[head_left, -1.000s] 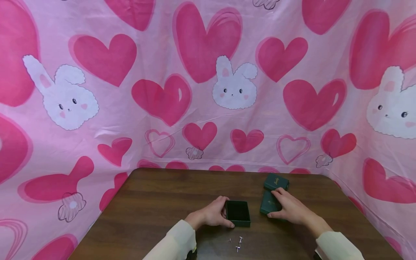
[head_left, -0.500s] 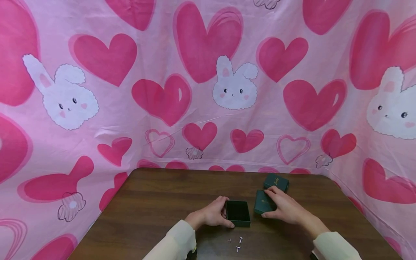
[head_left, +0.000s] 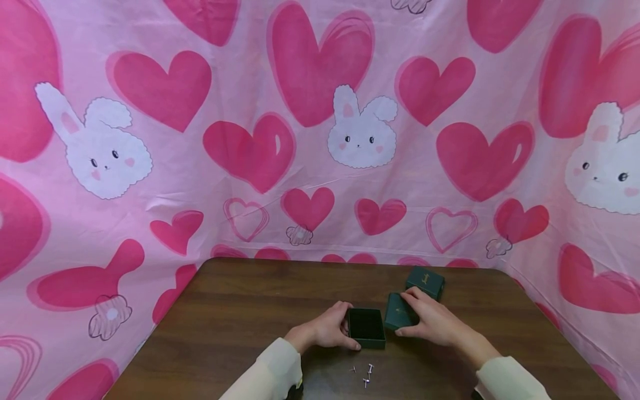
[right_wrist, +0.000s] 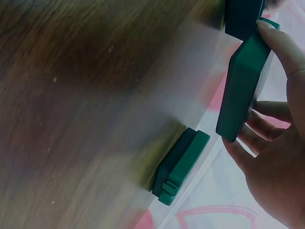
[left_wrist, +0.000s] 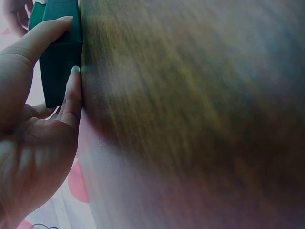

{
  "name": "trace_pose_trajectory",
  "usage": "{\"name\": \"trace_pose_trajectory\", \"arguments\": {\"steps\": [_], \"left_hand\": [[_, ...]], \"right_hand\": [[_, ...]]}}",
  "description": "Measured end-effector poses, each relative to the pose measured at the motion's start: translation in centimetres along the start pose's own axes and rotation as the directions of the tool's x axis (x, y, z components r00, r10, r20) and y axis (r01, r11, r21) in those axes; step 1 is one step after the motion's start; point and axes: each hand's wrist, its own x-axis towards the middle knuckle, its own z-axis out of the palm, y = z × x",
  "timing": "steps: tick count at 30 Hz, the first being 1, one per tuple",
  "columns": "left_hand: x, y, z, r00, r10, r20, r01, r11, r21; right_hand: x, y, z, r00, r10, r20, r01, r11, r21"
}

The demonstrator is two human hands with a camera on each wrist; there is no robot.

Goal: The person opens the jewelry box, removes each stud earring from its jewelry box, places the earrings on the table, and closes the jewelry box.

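My left hand (head_left: pixel 325 328) grips the left side of a dark green box base (head_left: pixel 366 328) that stands uncovered on the table, its black inside facing up. In the left wrist view the thumb lies over the upper edge of this box base (left_wrist: pixel 64 52), with the fingers along its side. My right hand (head_left: pixel 432 319) holds a green lid (head_left: pixel 400 311) by its edges, close to the right side of the base. The right wrist view has the lid (right_wrist: pixel 243 78) tilted between thumb and fingers, one end near the base (right_wrist: pixel 242 16).
Behind my right hand sits another green box (head_left: pixel 425 280) with gold lettering. Several small shiny metal pieces (head_left: pixel 366 381), shaped like pins, lie on the wooden table (head_left: pixel 260 300) in front of the base. A pink curtain (head_left: pixel 310 178) with hearts and rabbits hangs around the table.
My right hand has lifted the lid from in front of the other green box and brought it left towards the base. My left hand and the base have stayed in place.
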Motion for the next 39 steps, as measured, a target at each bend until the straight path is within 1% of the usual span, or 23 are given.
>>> {"name": "trace_pose_trajectory", "arguments": {"steps": [9, 17, 22, 29, 35, 39], "left_hand": [[-0.1, 0.1, 0.0, 1.0, -0.007, 0.004, 0.007, 1.0, -0.002], [0.0, 0.1, 0.1, 1.0, -0.003, 0.006, 0.003, 1.0, 0.0], [0.0, 0.3, 0.0, 1.0, -0.009, 0.007, 0.009, 1.0, -0.003], [0.0, 0.2, 0.1, 1.0, -0.013, 0.003, 0.013, 1.0, -0.004], [0.1, 0.2, 0.2, 1.0, -0.011, 0.001, 0.011, 1.0, 0.0], [0.1, 0.3, 0.2, 1.0, -0.012, 0.005, 0.012, 1.0, -0.002]], "right_hand": [[0.1, -0.3, 0.4, 1.0, 0.004, 0.021, -0.004, 1.0, 0.007], [0.2, -0.7, 0.6, 0.999, -0.035, 0.04, 0.033, 0.999, 0.035], [0.3, -0.9, 0.8, 0.998, -0.041, 0.047, 0.039, 0.998, 0.04], [0.6, -1.2, 1.0, 0.997, -0.051, 0.051, 0.048, 0.998, 0.046], [0.8, -1.7, 1.3, 0.996, -0.08, 0.035, 0.078, 0.996, 0.052], [1.0, -2.0, 1.5, 0.997, -0.072, 0.04, 0.07, 0.996, 0.056]]}}
